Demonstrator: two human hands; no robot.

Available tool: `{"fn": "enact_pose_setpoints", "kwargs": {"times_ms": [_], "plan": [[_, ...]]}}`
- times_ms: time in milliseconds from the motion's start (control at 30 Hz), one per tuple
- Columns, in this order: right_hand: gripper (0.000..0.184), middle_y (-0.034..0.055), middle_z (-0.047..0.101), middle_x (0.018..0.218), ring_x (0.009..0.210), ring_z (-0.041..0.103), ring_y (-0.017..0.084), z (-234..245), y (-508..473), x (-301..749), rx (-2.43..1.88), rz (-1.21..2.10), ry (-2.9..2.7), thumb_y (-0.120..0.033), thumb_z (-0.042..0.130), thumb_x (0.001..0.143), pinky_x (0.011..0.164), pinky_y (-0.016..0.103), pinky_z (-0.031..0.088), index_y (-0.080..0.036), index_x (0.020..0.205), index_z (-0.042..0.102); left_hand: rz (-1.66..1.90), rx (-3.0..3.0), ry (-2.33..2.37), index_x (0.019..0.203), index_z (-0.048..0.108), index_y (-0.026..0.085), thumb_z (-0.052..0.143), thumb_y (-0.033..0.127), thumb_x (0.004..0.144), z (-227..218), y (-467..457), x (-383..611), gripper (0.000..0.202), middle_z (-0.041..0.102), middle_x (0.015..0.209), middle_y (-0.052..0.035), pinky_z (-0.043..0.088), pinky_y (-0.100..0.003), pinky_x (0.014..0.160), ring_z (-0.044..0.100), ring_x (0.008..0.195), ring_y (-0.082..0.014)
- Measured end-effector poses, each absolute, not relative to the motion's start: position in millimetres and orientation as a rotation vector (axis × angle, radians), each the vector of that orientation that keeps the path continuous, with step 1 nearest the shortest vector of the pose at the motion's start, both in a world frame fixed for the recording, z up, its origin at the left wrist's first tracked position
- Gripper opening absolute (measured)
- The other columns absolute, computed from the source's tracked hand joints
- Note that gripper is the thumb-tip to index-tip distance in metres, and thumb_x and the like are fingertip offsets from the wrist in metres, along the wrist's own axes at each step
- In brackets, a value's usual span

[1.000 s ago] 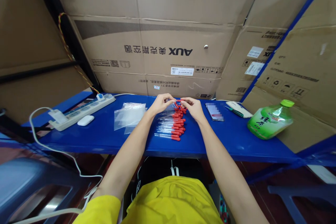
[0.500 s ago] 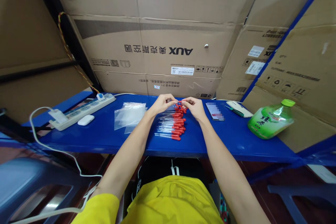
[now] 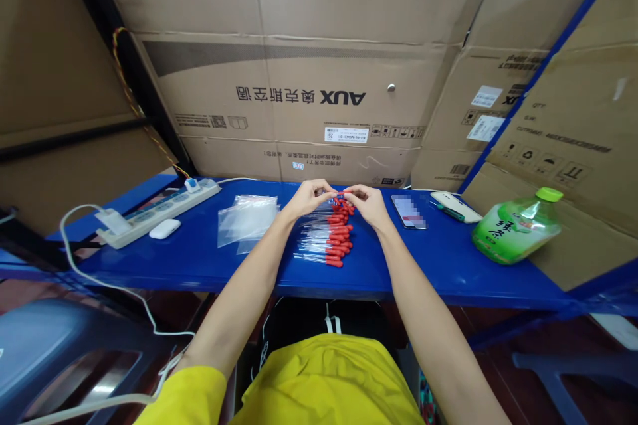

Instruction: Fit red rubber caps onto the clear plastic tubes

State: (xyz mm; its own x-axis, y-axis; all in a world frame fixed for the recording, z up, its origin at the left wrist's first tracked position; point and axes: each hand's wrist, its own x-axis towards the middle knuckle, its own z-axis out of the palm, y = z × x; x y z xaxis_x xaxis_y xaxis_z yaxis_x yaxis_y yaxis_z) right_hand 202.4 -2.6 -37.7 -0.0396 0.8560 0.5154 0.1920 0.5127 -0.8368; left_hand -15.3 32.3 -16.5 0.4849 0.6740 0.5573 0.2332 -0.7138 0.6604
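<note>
A row of several clear tubes with red caps [image 3: 329, 239] lies on the blue shelf [image 3: 199, 259] in front of me. My left hand [image 3: 308, 197] and my right hand [image 3: 367, 202] meet at the far end of that row. Both hands have their fingers pinched on one clear tube with a red cap [image 3: 337, 198], held just above the others. The left fingers grip the clear shaft and the right fingers grip the red end. A small pile of clear plastic bags [image 3: 245, 218] lies to the left of my left hand.
At the left lie a white power strip [image 3: 158, 211] with a plug and cable, and a small white case [image 3: 164, 229]. To the right are a phone [image 3: 409, 210], a white and green tool [image 3: 456, 206] and a green bottle [image 3: 516, 228] on its side. Cardboard boxes [image 3: 309, 99] close the back.
My hands stay pinched together at the far end of the tube row with only slight finger movement. The view has shifted a little.
</note>
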Motion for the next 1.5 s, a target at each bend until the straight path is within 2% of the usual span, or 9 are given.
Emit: {"fn": "enact_pose_setpoints", "kwargs": {"times_ms": [233, 667, 833, 933, 1033, 1133, 1333, 1500], "plan": [[0.033, 0.0058, 0.076, 0.075, 0.065, 0.068, 0.02, -40.0, -1.4, 205.2, -0.944, 0.644, -1.602, -0.048, 0.074, 0.079, 0.066, 0.032, 0.055, -0.017, 0.091, 0.078, 1.137, 2.268, 0.748, 0.091, 0.079, 0.014, 0.07, 0.052, 0.088, -14.9, 30.7, -15.1, 0.039, 0.071, 0.082, -0.0058, 0.034, -0.025, 0.059, 0.048, 0.064, -0.0117], [0.028, 0.0059, 0.077, 0.077, 0.067, 0.07, 0.021, -41.6, -1.2, 202.3, -0.941, 0.682, -1.613, -0.044, 0.074, 0.079, 0.067, 0.032, 0.056, -0.018, 0.089, 0.078, 1.084, 2.271, 0.707, 0.089, 0.078, 0.013, 0.071, 0.051, 0.087, -16.6, 33.9, -14.8, 0.039, 0.072, 0.083, -0.0079, 0.04, -0.026, 0.062, 0.056, 0.068, -0.0146], [0.033, 0.0065, 0.078, 0.081, 0.073, 0.071, 0.022, -40.8, -0.7, 201.0, -0.936, 0.677, -1.58, -0.049, 0.074, 0.079, 0.071, 0.033, 0.056, -0.018, 0.09, 0.078, 1.06, 2.26, 0.733, 0.104, 0.075, 0.015, 0.069, 0.047, 0.089, -11.1, 29.1, -15.4, 0.036, 0.066, 0.075, -0.0016, 0.034, -0.024, 0.056, 0.046, 0.058, -0.01], [0.034, 0.0064, 0.078, 0.082, 0.074, 0.071, 0.022, -41.4, -0.4, 199.1, -0.932, 0.689, -1.571, -0.049, 0.074, 0.079, 0.072, 0.034, 0.057, -0.019, 0.094, 0.078, 1.112, 2.194, 0.749, 0.113, 0.069, 0.015, 0.072, 0.046, 0.086, -10.5, 29.2, -16.5, 0.041, 0.064, 0.076, -0.0001, 0.035, -0.023, 0.055, 0.046, 0.057, -0.0095], [0.034, 0.0058, 0.077, 0.081, 0.073, 0.071, 0.022, -39.6, -1.5, 197.9, -0.936, 0.666, -1.554, -0.048, 0.075, 0.079, 0.072, 0.034, 0.057, -0.019, 0.097, 0.077, 1.133, 2.179, 0.785, 0.099, 0.07, 0.014, 0.065, 0.05, 0.091, -12.9, 32.2, -18.2, 0.037, 0.065, 0.075, -0.0021, 0.04, -0.025, 0.059, 0.052, 0.061, -0.0117], [0.036, 0.0058, 0.076, 0.082, 0.075, 0.071, 0.022, -36.4, -3.2, 198.5, -0.917, 0.667, -1.512, -0.048, 0.077, 0.077, 0.074, 0.034, 0.058, -0.019, 0.098, 0.076, 1.062, 2.215, 0.805, 0.088, 0.072, 0.013, 0.057, 0.052, 0.096, -15.7, 34.9, -19.5, 0.043, 0.066, 0.072, -0.0033, 0.042, -0.026, 0.063, 0.055, 0.064, -0.0137], [0.044, 0.0072, 0.077, 0.083, 0.076, 0.072, 0.023, -37.1, -1.7, 200.7, -0.932, 0.74, -1.485, -0.053, 0.079, 0.075, 0.076, 0.036, 0.059, -0.018, 0.101, 0.076, 1.102, 2.195, 0.819, 0.092, 0.076, 0.013, 0.062, 0.052, 0.091, -15.4, 34.5, -19.8, 0.042, 0.073, 0.084, -0.0068, 0.047, -0.028, 0.07, 0.062, 0.074, -0.0174], [0.039, 0.0063, 0.076, 0.075, 0.067, 0.069, 0.021, -39.3, 0.5, 201.1, -0.934, 0.778, -1.464, -0.052, 0.082, 0.072, 0.068, 0.034, 0.056, -0.018, 0.09, 0.077, 1.115, 2.196, 0.809, 0.09, 0.076, 0.013, 0.066, 0.051, 0.089, -11.2, 30.7, -19.8, 0.04, 0.073, 0.085, -0.0079, 0.047, -0.028, 0.07, 0.062, 0.075, -0.0179]]}}
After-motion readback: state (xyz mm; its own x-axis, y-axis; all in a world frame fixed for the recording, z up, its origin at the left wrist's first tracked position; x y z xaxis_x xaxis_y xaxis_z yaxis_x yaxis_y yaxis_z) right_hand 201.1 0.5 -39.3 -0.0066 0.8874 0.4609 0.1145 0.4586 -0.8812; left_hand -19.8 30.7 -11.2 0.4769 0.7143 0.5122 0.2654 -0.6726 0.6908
